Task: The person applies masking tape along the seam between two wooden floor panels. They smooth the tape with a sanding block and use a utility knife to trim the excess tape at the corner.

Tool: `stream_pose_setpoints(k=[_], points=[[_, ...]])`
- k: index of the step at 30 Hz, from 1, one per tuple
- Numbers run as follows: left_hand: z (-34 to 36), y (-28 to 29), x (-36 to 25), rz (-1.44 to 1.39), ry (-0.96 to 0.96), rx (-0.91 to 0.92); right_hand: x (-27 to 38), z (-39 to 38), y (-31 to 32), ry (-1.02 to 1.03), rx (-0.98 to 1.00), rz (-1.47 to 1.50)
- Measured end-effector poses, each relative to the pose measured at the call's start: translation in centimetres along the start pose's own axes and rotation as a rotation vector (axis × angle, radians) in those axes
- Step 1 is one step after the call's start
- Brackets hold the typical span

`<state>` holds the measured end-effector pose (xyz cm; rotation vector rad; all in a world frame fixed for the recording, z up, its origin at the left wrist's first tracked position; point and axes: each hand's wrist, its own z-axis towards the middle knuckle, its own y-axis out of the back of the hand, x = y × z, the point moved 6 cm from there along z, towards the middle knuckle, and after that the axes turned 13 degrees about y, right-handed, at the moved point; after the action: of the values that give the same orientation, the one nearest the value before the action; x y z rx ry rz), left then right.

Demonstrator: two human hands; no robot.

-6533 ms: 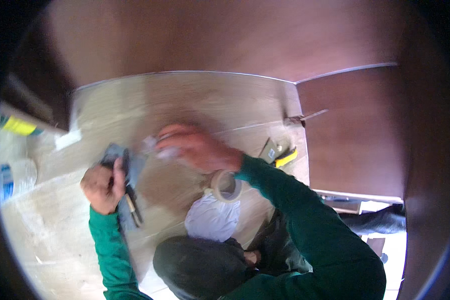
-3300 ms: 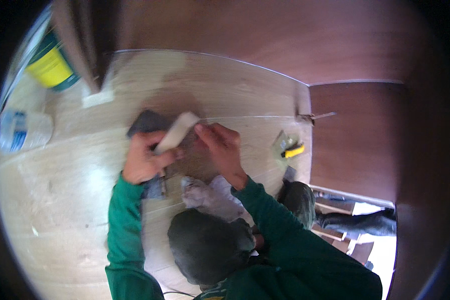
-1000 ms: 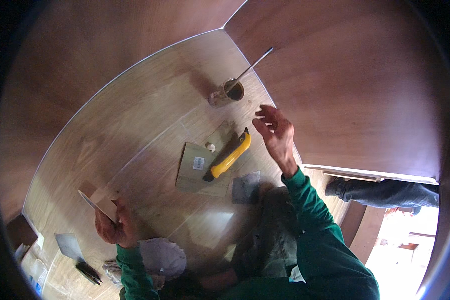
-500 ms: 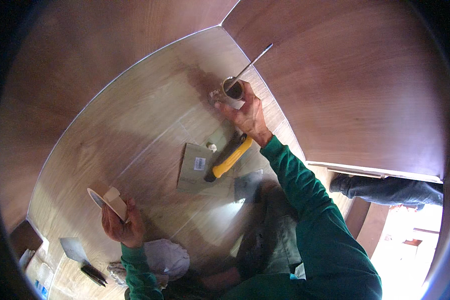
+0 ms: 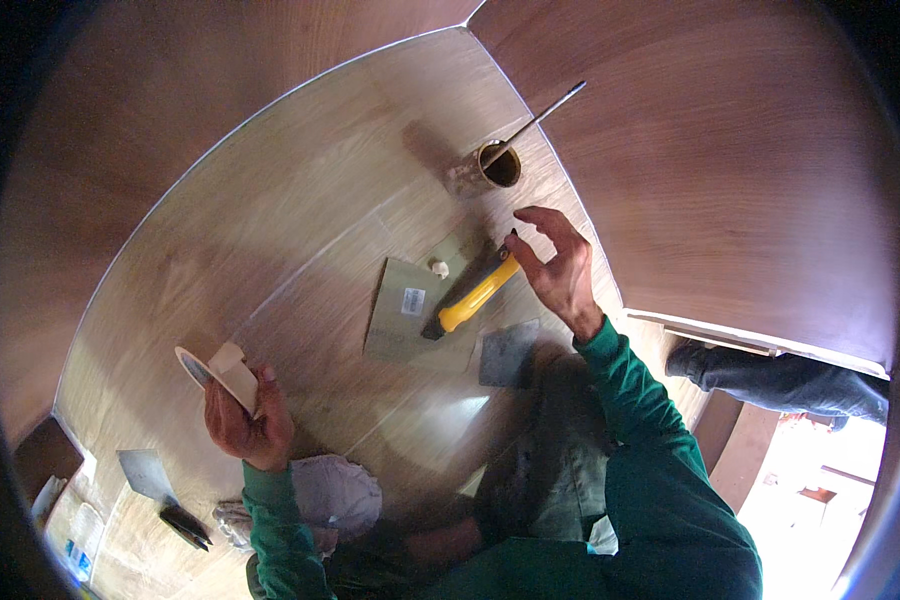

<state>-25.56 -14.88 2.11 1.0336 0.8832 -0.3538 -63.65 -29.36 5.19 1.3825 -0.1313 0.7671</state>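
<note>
My left hand [image 5: 250, 430] is closed around a cream-coloured roll of tape [image 5: 234, 378], with a loose flap of tape at its top. My right hand [image 5: 565, 272] holds nothing; its thumb and fingers are apart and curved. Just beyond it a round can [image 5: 472, 174] stands on the floor, with a thin metal rod [image 5: 550, 112] leaning out of its mouth. A yellow and black utility knife [image 5: 476, 300] lies close to my right thumb, across a grey-green sheet [image 5: 394, 325] with a white label. Beside the knife is a small pale lump [image 5: 440, 268].
Wood-grain panels [image 5: 730, 180] rise around the light wooden floor [image 5: 270, 260]. A dark grey square sheet [image 5: 508, 352] lies near my leg. A crumpled pale cloth [image 5: 342, 498] and a black-handled scraper [image 5: 148, 474] lie near my left arm. Another person's dark-clothed leg [image 5: 770, 378] shows at right.
My right hand has let go of the can and drawn back toward me, its fingers now apart. The can stands on the floor with the rod in it. My left hand keeps the tape roll.
</note>
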Motion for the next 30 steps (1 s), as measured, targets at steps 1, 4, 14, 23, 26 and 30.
stream_pose_setpoints(k=[1, 4, 14, 23, 26, 30], points=[[-0.1, 0.0, 0.0, -0.003, -0.012, -0.012, 1.1, -0.3, 0.3, 0.037, 0.000, -0.030], [-0.1, -0.2, -0.3, 0.012, -0.048, -0.049, 3.3, -0.4, 0.5, 0.135, 0.054, -0.006], [-1.0, -2.8, 1.4, 0.294, -0.177, -0.089, 5.6, -2.1, -2.1, 0.512, 0.382, -0.145], [-0.7, -3.2, 2.0, 0.282, -0.132, -0.097, 4.1, -5.4, -0.8, 0.456, 0.461, -0.106], [-0.5, -3.1, 1.4, 0.260, -0.140, -0.094, 4.1, -5.7, -0.7, 0.479, 0.504, -0.075], [-0.2, -3.2, 1.0, 0.262, -0.167, -0.131, 3.3, -6.5, -0.4, 0.559, 0.523, -0.131]])
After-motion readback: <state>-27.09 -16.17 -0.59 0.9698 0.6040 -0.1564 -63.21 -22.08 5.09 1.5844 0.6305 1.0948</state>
